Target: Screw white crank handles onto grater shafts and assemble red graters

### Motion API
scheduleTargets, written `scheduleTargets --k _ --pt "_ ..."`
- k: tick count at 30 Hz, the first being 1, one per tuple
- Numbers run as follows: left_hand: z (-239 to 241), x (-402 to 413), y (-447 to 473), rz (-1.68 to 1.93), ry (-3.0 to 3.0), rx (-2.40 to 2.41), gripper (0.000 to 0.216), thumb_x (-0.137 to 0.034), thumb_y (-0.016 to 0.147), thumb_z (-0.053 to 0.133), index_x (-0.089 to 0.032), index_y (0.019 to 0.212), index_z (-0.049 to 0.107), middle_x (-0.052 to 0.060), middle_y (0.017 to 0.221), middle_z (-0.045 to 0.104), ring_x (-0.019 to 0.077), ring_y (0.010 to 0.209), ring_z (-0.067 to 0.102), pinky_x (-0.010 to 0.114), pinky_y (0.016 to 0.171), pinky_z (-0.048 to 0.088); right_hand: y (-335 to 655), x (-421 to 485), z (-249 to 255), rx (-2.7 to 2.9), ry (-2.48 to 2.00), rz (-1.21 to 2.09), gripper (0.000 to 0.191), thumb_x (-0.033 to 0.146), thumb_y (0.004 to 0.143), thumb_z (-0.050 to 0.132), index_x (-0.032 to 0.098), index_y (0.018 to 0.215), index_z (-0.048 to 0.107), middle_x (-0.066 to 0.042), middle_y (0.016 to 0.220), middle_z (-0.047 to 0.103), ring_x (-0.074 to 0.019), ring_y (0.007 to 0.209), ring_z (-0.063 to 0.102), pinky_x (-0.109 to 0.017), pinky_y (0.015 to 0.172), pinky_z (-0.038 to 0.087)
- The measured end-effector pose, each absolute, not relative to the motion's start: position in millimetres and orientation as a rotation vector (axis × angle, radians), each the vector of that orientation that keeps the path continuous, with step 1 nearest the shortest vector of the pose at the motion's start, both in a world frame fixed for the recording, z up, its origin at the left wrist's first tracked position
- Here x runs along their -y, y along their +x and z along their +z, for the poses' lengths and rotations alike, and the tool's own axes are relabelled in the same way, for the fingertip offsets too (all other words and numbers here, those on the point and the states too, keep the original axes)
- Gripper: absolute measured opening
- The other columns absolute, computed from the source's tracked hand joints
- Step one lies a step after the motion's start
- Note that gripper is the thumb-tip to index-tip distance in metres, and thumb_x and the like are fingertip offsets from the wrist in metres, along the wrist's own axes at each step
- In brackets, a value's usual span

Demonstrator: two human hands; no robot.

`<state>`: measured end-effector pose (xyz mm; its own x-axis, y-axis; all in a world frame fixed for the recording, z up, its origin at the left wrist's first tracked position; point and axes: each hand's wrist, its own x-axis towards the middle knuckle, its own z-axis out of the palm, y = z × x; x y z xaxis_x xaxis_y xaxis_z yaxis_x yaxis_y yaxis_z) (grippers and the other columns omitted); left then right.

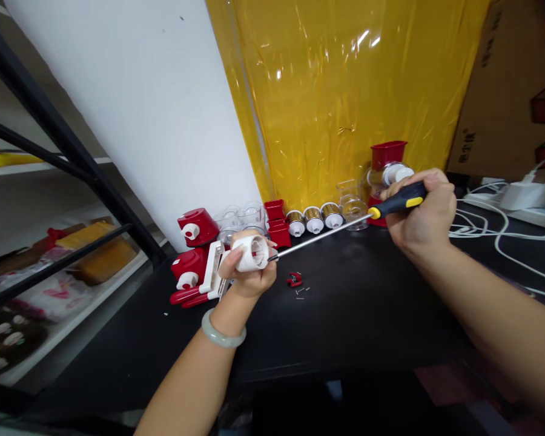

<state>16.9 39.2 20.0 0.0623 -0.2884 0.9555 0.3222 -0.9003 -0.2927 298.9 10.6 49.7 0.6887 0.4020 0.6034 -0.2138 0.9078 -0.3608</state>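
Observation:
My left hand (249,275) is closed round a white plastic cylinder (246,255), its hollow end facing right. A screwdriver (327,237) with a long metal shaft and a black and yellow handle is gripped in my right hand (424,212). Its dark tip is at the cylinder's open end; whether it touches anything inside I cannot tell. On the black table just right of my left hand lie small red parts (294,280) and several little metal pins or screws (300,292).
Red housings (197,227), white and red crank handles (213,269), clear plastic parts (252,215), red hoppers (277,227) and metal grater drums (314,220) line the back of the table (367,303). An assembled red unit (387,156) stands back right. White cables (485,227) and a power strip (527,200) lie at right.

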Motion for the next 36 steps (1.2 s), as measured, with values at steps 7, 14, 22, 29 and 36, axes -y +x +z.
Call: scheduleTargets --k 7,14,22,29,36 --pt "18 -41 14 -1.843 -1.894 0.064 0.066 -0.037 0.094 0.064 -0.044 0.147 0.026 -0.002 0.090 0.051 0.0165 0.064 0.058 0.035 0.062 0.060 296 -12 47 0.736 -0.303 0.328 0.017 0.032 0.080 0.056 0.023 0.066 0.053 0.002 0.054 0.050 -0.0138 0.050 0.048 -0.028 0.054 0.046" --pt "16 -44 12 -1.829 -1.919 -0.001 0.068 -0.032 0.093 0.068 -0.041 0.148 0.029 -0.003 0.086 0.051 0.0182 0.071 0.060 0.036 0.068 0.060 297 -13 44 0.739 -0.319 0.320 0.016 0.030 0.080 0.056 0.022 0.066 0.055 0.002 0.056 0.052 -0.0136 0.051 0.049 -0.029 0.058 0.047" --pt "9 -49 7 -1.822 -1.936 0.136 0.066 -0.038 0.093 0.068 -0.045 0.143 0.025 0.000 0.102 0.051 0.0196 0.080 0.060 0.038 0.069 0.061 297 -14 44 0.719 -0.367 0.323 0.017 0.032 0.079 0.055 0.023 0.064 0.054 0.002 0.057 0.052 -0.0144 0.053 0.048 -0.030 0.057 0.045" --pt "2 -55 5 -1.871 -1.873 0.289 0.063 -0.046 0.092 0.068 -0.044 0.139 0.027 0.002 0.110 0.048 0.0183 0.076 0.060 0.039 0.064 0.061 298 -16 42 0.736 -0.360 0.317 0.018 0.034 0.081 0.057 0.023 0.066 0.053 0.002 0.060 0.051 -0.0141 0.054 0.047 -0.030 0.059 0.046" --pt "12 -50 8 -1.805 -1.956 0.108 0.063 -0.036 0.094 0.064 -0.041 0.144 0.026 -0.001 0.094 0.049 0.0183 0.074 0.060 0.037 0.068 0.061 298 -13 45 0.772 -0.278 0.300 0.015 0.029 0.082 0.055 0.024 0.068 0.056 0.002 0.053 0.052 -0.0158 0.052 0.048 -0.030 0.056 0.044"
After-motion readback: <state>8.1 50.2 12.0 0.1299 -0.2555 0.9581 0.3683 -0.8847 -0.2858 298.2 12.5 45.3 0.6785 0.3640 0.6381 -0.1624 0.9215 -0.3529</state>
